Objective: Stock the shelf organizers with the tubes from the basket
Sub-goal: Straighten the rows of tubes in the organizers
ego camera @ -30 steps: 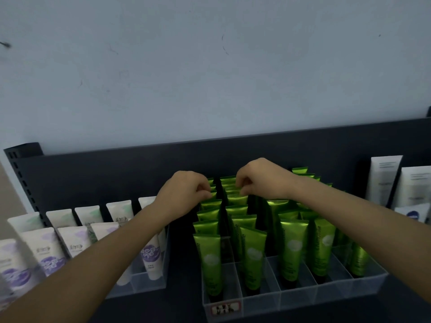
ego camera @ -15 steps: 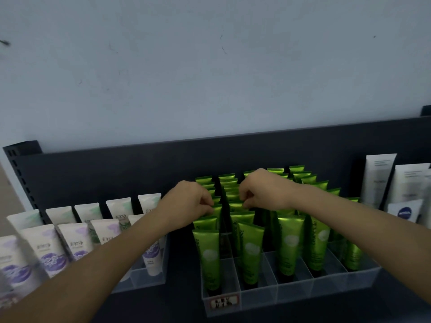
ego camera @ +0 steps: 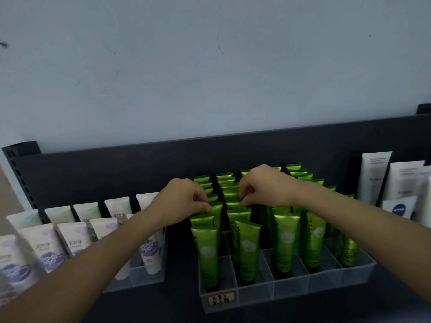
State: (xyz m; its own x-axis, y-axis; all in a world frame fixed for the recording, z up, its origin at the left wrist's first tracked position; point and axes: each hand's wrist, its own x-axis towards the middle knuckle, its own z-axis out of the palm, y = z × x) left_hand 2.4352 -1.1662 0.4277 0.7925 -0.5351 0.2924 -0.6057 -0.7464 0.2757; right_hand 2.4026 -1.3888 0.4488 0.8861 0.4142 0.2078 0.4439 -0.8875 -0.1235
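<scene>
Both hands are over the green tubes (ego camera: 285, 238), which stand upright in rows in the clear organizer (ego camera: 326, 279).

Left hand (ego camera: 184, 203): fingers curled, tips pinching the crimped top of a tube in the row just under them.

Right hand (ego camera: 268, 188), close beside the left but not touching it: fingers curled, pinching a tube top in the next row. More green tubes stand behind it and to its right.

White tubes (ego camera: 44, 243) stand in rows left of my left forearm.

Glossy green tubes (ego camera: 205, 250) stand upright, caps down, packed in rows front to back inside a clear divided organizer (ego camera: 291, 290) on the dark shelf (ego camera: 182, 287).
</scene>
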